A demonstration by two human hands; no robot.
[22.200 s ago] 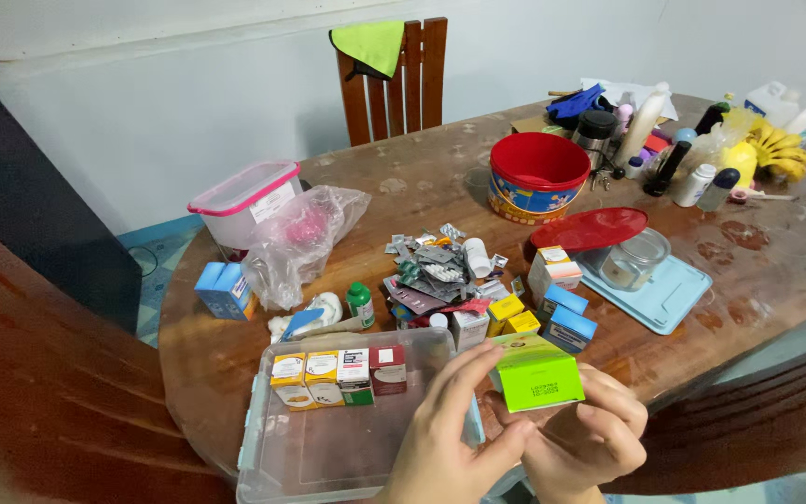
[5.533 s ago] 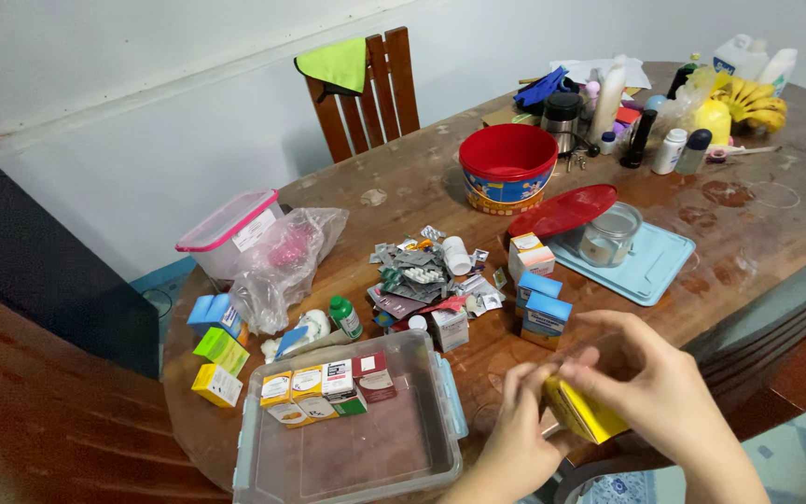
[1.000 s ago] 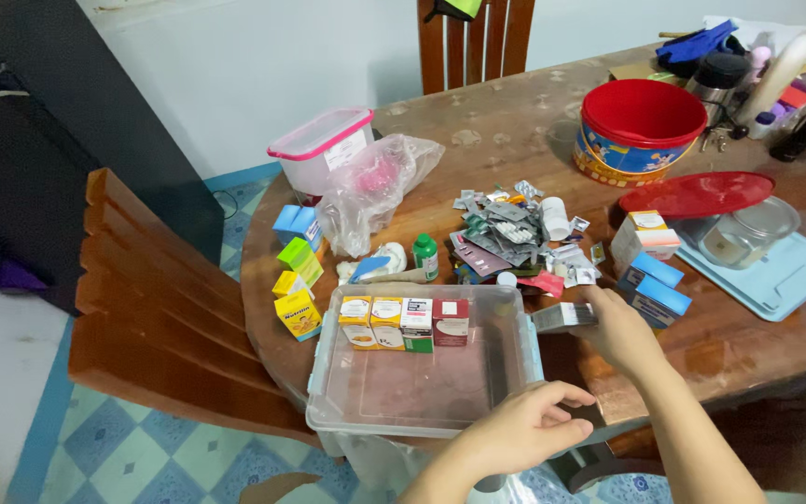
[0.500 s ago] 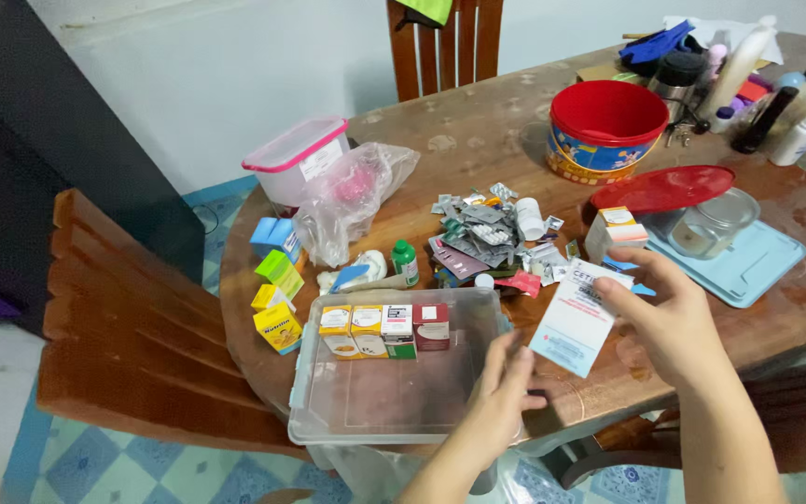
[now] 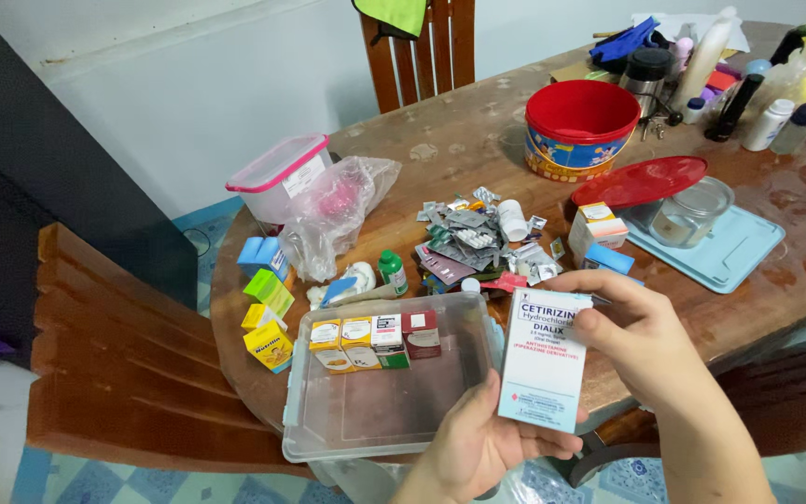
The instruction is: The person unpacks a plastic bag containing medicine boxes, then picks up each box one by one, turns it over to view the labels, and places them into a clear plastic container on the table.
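white medicine box (image 5: 545,360) is clamped upright between both hands: left hand (image 5: 478,446) below, right hand (image 5: 641,343) above. clear plastic bin (image 5: 386,425) lies just left of it.

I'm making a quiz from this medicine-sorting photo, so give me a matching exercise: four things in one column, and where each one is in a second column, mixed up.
Things:
1. white box
2. red bucket
3. glass jar
4. red lid

Places:
A. on the blue tray
B. in both hands, left hand below, right hand at its side
C. leaning on the tray's far edge, beside the jar
D. on the table, beyond the red lid

Pairs: 1-B, 2-D, 3-A, 4-C
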